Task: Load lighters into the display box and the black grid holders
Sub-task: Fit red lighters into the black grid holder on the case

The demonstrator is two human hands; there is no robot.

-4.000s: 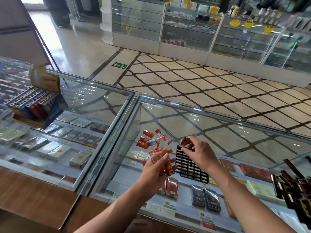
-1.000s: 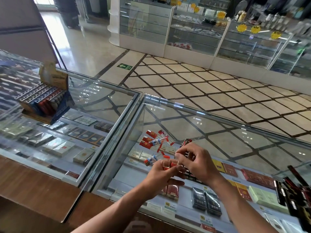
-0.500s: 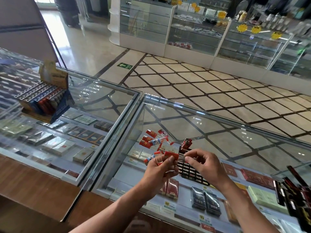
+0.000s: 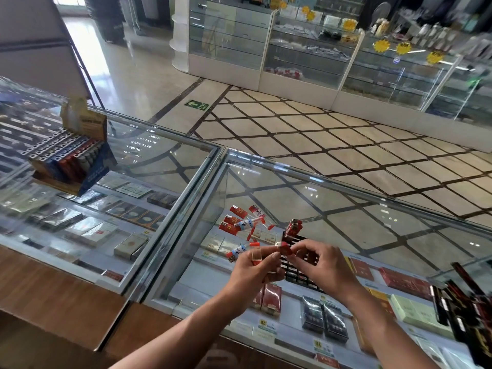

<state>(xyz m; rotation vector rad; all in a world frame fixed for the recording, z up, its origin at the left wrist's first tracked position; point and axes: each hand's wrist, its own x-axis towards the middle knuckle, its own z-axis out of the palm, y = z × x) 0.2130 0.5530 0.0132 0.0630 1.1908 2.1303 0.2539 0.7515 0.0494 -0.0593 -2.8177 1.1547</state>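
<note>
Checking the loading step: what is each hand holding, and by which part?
The right hand pinches a red lighter by its lower end, metal top toward the other hand. The left hand grips a red-capped clear lighter around its lower body.

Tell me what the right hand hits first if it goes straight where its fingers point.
The left hand, almost at once: the right hand, pinching a red lighter, points left at the lighters it grips. Depth looks matched, but one view can't confirm.
</note>
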